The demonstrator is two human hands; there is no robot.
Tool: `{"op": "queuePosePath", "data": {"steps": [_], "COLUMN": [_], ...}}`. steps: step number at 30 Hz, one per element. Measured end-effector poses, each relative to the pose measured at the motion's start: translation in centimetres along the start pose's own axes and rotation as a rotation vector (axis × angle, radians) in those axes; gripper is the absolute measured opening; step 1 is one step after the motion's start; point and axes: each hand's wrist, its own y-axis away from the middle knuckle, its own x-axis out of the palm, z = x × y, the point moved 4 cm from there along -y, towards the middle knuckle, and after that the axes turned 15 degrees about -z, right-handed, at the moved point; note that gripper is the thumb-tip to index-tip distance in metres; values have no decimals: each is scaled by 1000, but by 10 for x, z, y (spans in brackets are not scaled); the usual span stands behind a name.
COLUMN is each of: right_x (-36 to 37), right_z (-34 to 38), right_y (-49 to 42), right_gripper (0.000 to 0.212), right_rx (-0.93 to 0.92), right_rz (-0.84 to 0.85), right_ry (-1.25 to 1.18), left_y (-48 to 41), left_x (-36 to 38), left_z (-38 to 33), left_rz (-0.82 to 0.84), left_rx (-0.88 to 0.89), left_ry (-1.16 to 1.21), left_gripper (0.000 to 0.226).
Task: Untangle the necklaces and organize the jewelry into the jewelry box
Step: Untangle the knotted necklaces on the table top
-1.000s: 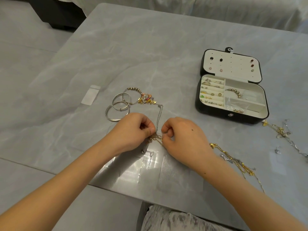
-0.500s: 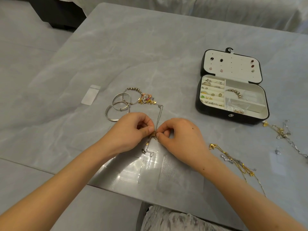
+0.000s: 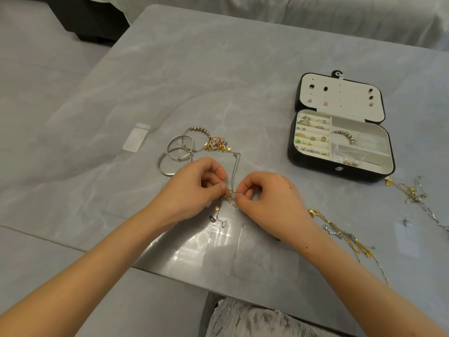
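While left hand (image 3: 201,186) pinches tangled necklaces (image 3: 228,199) with thumb and curled fingers, right hand (image 3: 267,195) pinches same knot from other side, fingers curled too. Knot between hands, near front of bench (image 3: 218,81), small pendants trailing below. Silver bangles (image 3: 175,154) just left of hands. Jewelry box (image 3: 315,166) open, off right, well apart. Gold chains (image 3: 340,233) beside right wrist.

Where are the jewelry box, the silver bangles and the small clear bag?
jewelry box (image 3: 313,162): head view, on its black front wall.
silver bangles (image 3: 162,171): head view, on the band of the nearest bangle.
small clear bag (image 3: 135,137): head view, on its middle.
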Motion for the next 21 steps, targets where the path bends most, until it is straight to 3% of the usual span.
{"op": "queuePosePath", "data": {"steps": [7, 13, 21], "right_x": [1, -3, -7], "right_z": [0, -2, -4], "right_y": [1, -1, 0], "right_gripper": [8, 7, 12], "right_rx": [-24, -16, -27], "right_rz": [-21, -90, -107], "right_ry": [24, 14, -54], "left_y": [2, 3, 4], "left_x": [6, 6, 6], "left_z": [0, -3, -9], "left_rz": [-3, 63, 57], "left_rx": [-9, 38, 145], "left_ry": [-1, -84, -298], "left_gripper": [20, 2, 8]}}
